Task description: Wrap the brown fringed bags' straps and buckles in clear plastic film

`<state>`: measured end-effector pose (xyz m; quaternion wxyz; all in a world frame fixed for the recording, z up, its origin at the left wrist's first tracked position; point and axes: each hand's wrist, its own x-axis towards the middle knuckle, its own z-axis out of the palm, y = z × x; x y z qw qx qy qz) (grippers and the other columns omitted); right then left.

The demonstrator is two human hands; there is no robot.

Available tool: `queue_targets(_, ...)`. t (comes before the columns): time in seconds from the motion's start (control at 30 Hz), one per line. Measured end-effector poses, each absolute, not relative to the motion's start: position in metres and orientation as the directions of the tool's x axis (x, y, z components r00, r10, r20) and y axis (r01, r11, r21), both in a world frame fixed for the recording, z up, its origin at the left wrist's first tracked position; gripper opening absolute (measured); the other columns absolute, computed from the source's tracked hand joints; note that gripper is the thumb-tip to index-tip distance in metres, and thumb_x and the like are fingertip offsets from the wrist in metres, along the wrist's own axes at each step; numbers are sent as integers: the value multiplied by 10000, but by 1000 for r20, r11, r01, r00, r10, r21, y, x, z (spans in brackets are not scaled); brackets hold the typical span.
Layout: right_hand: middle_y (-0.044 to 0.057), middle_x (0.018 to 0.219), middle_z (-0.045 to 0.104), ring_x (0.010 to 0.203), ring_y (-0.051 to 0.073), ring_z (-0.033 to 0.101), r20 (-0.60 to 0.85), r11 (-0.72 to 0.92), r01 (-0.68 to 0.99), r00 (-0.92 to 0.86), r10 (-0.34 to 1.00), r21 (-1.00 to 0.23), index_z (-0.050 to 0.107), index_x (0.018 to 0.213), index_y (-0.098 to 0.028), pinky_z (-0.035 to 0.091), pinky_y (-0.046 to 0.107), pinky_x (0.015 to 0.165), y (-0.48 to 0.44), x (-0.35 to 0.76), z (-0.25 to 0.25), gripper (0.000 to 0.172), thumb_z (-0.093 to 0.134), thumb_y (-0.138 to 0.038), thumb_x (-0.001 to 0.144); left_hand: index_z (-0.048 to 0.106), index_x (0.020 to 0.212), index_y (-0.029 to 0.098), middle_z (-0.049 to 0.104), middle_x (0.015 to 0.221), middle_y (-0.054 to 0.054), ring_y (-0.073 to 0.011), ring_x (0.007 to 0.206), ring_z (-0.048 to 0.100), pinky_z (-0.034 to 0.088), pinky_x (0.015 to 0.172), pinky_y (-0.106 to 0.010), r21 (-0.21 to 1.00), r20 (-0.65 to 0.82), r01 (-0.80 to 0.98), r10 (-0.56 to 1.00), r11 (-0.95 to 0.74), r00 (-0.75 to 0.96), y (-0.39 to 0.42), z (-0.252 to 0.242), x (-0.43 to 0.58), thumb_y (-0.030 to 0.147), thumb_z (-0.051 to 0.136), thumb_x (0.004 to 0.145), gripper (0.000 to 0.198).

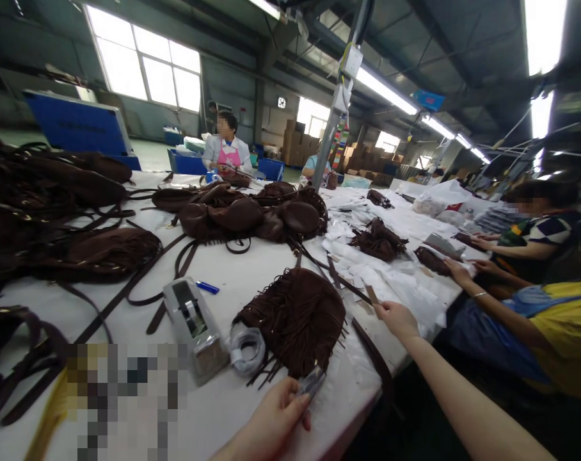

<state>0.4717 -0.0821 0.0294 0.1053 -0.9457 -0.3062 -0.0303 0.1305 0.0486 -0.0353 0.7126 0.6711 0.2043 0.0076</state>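
Fingers [299, 406]: left hand [279, 413] pinching clear film [313, 383], right hand [398, 317] pinching brown strip [372, 294]; strap [371, 346] overhanging worktop [223, 406] at near edge, possibly snagging, dragging bag [295, 314].

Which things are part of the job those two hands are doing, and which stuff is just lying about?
Probably part of the job:
fringed brown bag, lying between the hands
clear plastic piece, in the left hand
small brown strip, in the right hand

Seemingly just lying about:
tape dispenser
clear roll
blue pen
other brown bags
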Motion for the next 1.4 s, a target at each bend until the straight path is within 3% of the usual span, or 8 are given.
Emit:
queue_targets(0.13, 45, 711, 675, 676, 183, 610, 97, -622, 641, 727, 679, -450, 644, 820, -200, 420, 271, 618, -95, 410, 42, 467, 347, -550, 909, 500, 873, 170, 573, 640, 28, -56, 404, 305, 187, 424, -224, 922, -371, 307, 316, 235, 873, 45, -18, 126, 672, 559, 719, 528)
queue_targets(0.2, 4, 578, 610, 539, 145, 543, -82, -468, 538, 591, 802, -701, 590, 771, -201, 397, 255, 548, -102, 364, 41, 446, 383, -575, 897, 502, 807, 165, 563, 623, 30, -37, 375, 267, 145, 410, -227, 892, -395, 300, 261, 337, 881, 45, -10, 124, 619, 576, 739, 465)
queue_targets(0.27, -38, 462, 525, 429, 112, 449, -306, -475, 408, 413, 858, -780, 582, 769, -196, 328, 237, 467, -112, 323, 37, 411, 456, -572, 875, 504, 798, 162, 577, 646, 26, -23, 364, 252, 118, 406, -228, 848, -403, 265, 234, 459, 885, 48, -7, 123, 554, 594, 762, 404)
queue_targets(0.37, -65, 391, 456, 359, 82, 356, -472, -554, 325, 300, 829, -767, 607, 789, -182, 245, 225, 419, -125, 287, 25, 396, 508, -560, 849, 506, 789, 158, 595, 664, 19, -8, 352, 211, 64, 402, -234, 770, -425, 240, 195, 591, 884, 50, -6, 122, 481, 612, 782, 339)
queue_targets(0.63, -77, 374, 426, 343, 71, 320, -509, -564, 46, 375, 775, -825, 615, 876, -159, 214, 215, 391, -128, 269, -2, 429, 542, -576, 810, 490, 831, 167, 631, 639, 10, -9, 320, 206, 49, 384, -232, 721, -471, 249, 194, 647, 861, 51, -6, 122, 368, 599, 837, 228)
queue_targets(1.03, -76, 366, 422, 360, 86, 345, -432, -498, -17, 524, 734, -867, 632, 945, -146, 251, 229, 407, -115, 241, -10, 483, 592, -587, 754, 527, 862, 156, 638, 590, 33, -26, 353, 294, 199, 405, -183, 875, -410, 254, 352, 412, 841, 49, 0, 121, 358, 588, 849, 211)
queue_targets(1.23, -98, 417, 377, 379, 51, 306, -543, -389, -391, 463, 700, -834, 589, 874, -169, 214, 188, 389, -106, 230, -11, 377, 733, -466, 692, 570, 932, 146, 663, 645, 1, -95, 542, 556, 390, 552, -187, 884, -419, 261, 410, 388, 810, 45, -12, 124, 334, 649, 795, 245)
queue_targets(1.4, -106, 470, 330, 403, 31, 260, -614, -321, -591, 400, 680, -740, 565, 866, -172, 188, 161, 387, -105, 226, -10, 335, 780, -351, 682, 593, 1087, 152, 672, 686, -9, -144, 639, 610, 434, 598, -223, 946, -321, 306, 447, 109, 835, 44, -17, 124, 368, 591, 823, 342)
